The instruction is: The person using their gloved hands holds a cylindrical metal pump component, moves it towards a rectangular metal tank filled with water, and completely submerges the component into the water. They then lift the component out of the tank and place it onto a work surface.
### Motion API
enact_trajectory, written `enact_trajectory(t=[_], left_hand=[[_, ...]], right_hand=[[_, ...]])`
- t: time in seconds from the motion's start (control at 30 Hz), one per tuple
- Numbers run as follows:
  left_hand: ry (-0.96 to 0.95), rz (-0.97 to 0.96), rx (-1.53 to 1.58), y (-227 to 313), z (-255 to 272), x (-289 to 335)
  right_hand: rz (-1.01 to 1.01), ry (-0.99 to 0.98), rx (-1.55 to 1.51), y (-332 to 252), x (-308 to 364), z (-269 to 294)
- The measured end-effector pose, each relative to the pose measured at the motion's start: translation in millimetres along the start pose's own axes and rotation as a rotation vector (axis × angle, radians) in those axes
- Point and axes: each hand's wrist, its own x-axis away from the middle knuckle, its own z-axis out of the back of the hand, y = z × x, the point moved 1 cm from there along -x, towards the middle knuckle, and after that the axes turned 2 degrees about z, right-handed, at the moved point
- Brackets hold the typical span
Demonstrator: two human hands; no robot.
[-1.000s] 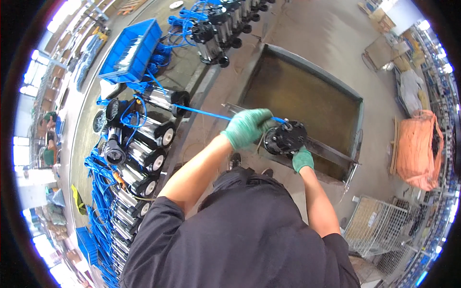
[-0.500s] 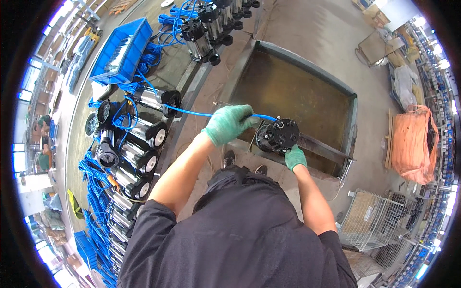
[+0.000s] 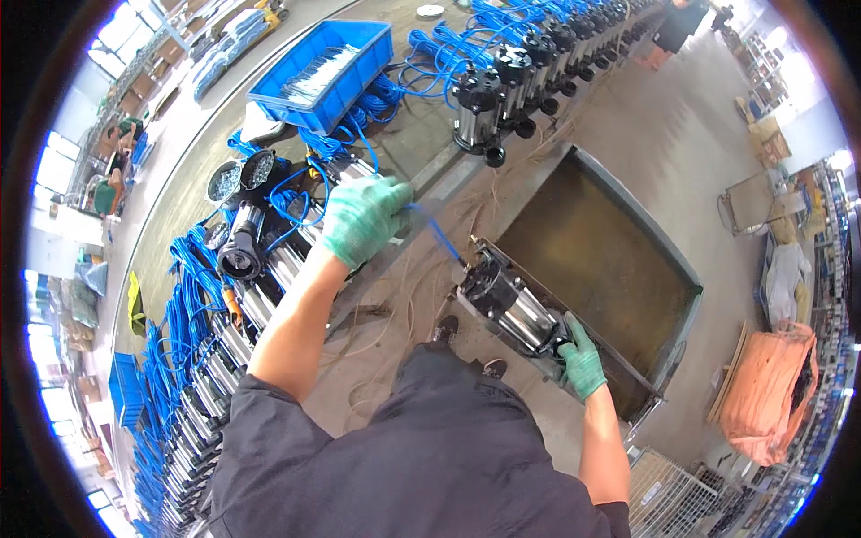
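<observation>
A submersible pump (image 3: 525, 316) with a shiny steel body and black ends hangs tilted in front of me, beside the near edge of the metal water tank (image 3: 647, 213). Its black base end is in the grip of my right hand (image 3: 583, 360), in a green glove. From the pump's top a blue cable (image 3: 441, 240) runs up to my left hand (image 3: 363, 218), also gloved in green and closed around it. Beyond that hand, the cable cannot be told from others. Behind my left hand lie several more steel pumps (image 3: 285, 262) on the workbench.
Steel pumps (image 3: 480, 108) stand in a row along the bench's far edge, with coiled blue cables. A blue crate (image 3: 309, 112) of clear packets sits on the bench. On the right are an orange sack (image 3: 767, 394) and a wire cage (image 3: 673, 489). Another person (image 3: 677, 27) stands far off.
The pump has swung from upright by the tank to a tilted position, its top pointing left toward the bench. My left hand has moved left with the cable. The view has shifted.
</observation>
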Motion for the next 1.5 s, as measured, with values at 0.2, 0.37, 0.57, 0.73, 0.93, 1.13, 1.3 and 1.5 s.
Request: enact_trajectory(t=[0.2,0.37,0.57,0.73,0.93,1.13,1.3,1.5], left_hand=[[0.147,0.027,-0.144,-88,26,-60],[-0.096,0.104,-0.242,-168,75,-102],[0.028,-0.087,-0.246,-212,32,-117],[0.016,0.074,0.038,-207,8,-71],[0.312,0.537,0.444,-255,29,96],[0.495,1.029,0.281,-350,33,246],[0.100,1.056,0.455,-333,11,245],[-0.229,0.856,0.072,-264,7,187]], right_hand=[[-0.164,-0.097,0.146,-162,-24,-64],[-0.103,-0.126,0.249,-243,-114,-143],[-0.052,-0.211,0.415,-257,-249,-248],[-0.137,-0.124,0.410,-257,-303,-310],[-0.014,-0.203,0.320,-226,-319,-310],[0.009,-0.233,0.271,-206,-271,-265],[-0.174,-0.276,0.211,-149,-198,-194],[-0.326,-0.062,0.094,-77,-118,-98]])
